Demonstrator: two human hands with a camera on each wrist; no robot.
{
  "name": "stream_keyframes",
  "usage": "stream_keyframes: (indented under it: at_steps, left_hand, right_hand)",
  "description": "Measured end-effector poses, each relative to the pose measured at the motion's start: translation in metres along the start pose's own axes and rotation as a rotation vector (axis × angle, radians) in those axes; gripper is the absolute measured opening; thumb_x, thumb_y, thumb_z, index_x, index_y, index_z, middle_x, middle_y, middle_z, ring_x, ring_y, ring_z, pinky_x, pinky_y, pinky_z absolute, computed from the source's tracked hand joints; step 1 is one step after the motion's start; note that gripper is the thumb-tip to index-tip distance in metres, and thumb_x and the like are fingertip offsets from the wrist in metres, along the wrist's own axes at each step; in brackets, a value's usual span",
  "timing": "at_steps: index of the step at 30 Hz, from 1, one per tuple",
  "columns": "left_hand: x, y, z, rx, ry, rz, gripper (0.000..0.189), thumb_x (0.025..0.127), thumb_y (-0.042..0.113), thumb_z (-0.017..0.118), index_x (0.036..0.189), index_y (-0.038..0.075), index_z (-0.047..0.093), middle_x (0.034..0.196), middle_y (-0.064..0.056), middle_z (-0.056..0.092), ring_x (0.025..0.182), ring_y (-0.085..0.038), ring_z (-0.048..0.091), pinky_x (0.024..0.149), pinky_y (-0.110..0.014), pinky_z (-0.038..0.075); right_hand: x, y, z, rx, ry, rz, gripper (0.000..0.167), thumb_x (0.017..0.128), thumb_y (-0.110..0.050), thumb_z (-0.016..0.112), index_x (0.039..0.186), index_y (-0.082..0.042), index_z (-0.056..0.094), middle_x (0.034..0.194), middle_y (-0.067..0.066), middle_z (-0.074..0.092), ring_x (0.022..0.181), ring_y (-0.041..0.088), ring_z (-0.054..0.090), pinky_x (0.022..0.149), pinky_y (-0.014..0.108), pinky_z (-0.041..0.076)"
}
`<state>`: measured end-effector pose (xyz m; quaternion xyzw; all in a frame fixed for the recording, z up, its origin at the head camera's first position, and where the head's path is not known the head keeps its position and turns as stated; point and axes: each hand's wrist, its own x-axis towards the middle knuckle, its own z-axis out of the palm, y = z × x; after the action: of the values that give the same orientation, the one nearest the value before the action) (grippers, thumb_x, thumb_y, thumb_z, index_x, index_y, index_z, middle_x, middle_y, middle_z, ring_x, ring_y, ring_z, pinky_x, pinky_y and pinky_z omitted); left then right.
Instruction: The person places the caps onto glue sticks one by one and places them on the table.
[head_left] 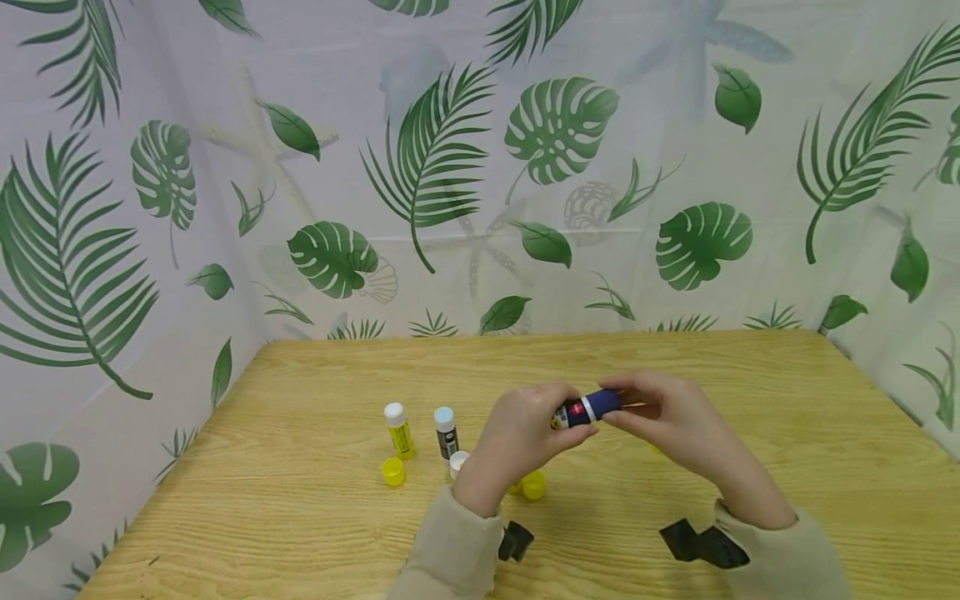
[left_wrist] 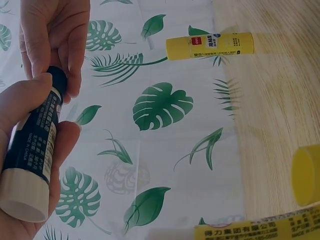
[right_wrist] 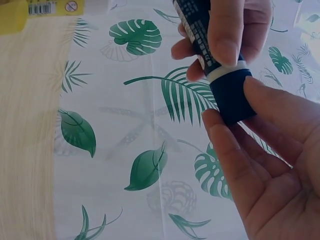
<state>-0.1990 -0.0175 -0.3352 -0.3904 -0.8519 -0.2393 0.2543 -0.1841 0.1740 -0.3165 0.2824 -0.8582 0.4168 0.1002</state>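
Note:
Above the table, my left hand grips the body of a dark blue glue stick, which lies tilted nearly sideways. My right hand pinches its blue cap between thumb and fingers. The cap sits against a white collar on the stick. In the left wrist view, the white base of the glue stick sticks out below my left palm.
Left of my hands stand a yellow glue stick and a black one, both with pale tops. Yellow caps lie nearby. My left wrist partly hides a white-topped item. A leaf-print cloth hangs behind the wooden table.

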Motion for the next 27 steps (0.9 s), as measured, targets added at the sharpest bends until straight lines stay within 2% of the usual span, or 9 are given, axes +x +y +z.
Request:
stream_keyframes:
  at_steps: [7, 14, 20, 27]
  left_hand:
    - [0.001, 0.001, -0.001, 0.018, 0.017, 0.03, 0.025, 0.076, 0.029, 0.069, 0.087, 0.006, 0.064, 0.073, 0.0, 0.061, 0.055, -0.003, 0.048, 0.051, -0.008, 0.035]
    - [0.0, 0.006, -0.005, 0.017, 0.048, 0.061, 0.022, 0.077, 0.023, 0.07, 0.086, 0.005, 0.064, 0.074, -0.001, 0.062, 0.055, -0.004, 0.05, 0.051, -0.009, 0.036]
    - [0.0, 0.009, -0.007, -0.002, 0.091, 0.078, 0.018, 0.077, 0.018, 0.069, 0.085, 0.003, 0.064, 0.072, -0.001, 0.062, 0.054, -0.005, 0.051, 0.05, -0.009, 0.037]
    - [0.001, 0.011, -0.008, -0.031, 0.116, 0.085, 0.019, 0.077, 0.016, 0.07, 0.086, 0.001, 0.063, 0.074, -0.004, 0.063, 0.056, -0.007, 0.054, 0.052, -0.008, 0.039]
  right_hand:
    - [0.001, 0.0, 0.002, 0.011, 0.0, -0.027, 0.029, 0.079, -0.002, 0.064, 0.106, 0.005, 0.059, 0.098, 0.014, 0.061, 0.085, 0.022, 0.06, 0.067, 0.025, 0.05]
    - [0.0, 0.0, 0.004, -0.027, 0.072, -0.04, 0.028, 0.077, -0.005, 0.066, 0.103, 0.004, 0.063, 0.094, 0.012, 0.064, 0.077, 0.015, 0.061, 0.062, 0.022, 0.05]
    - [0.001, -0.002, 0.005, -0.025, 0.132, -0.078, 0.025, 0.077, -0.003, 0.065, 0.101, 0.004, 0.064, 0.091, 0.013, 0.065, 0.071, 0.007, 0.06, 0.057, 0.022, 0.049]
    - [0.002, -0.001, 0.004, 0.006, 0.163, -0.123, 0.021, 0.076, 0.001, 0.064, 0.098, 0.006, 0.064, 0.086, 0.013, 0.065, 0.066, 0.005, 0.058, 0.053, 0.022, 0.048]
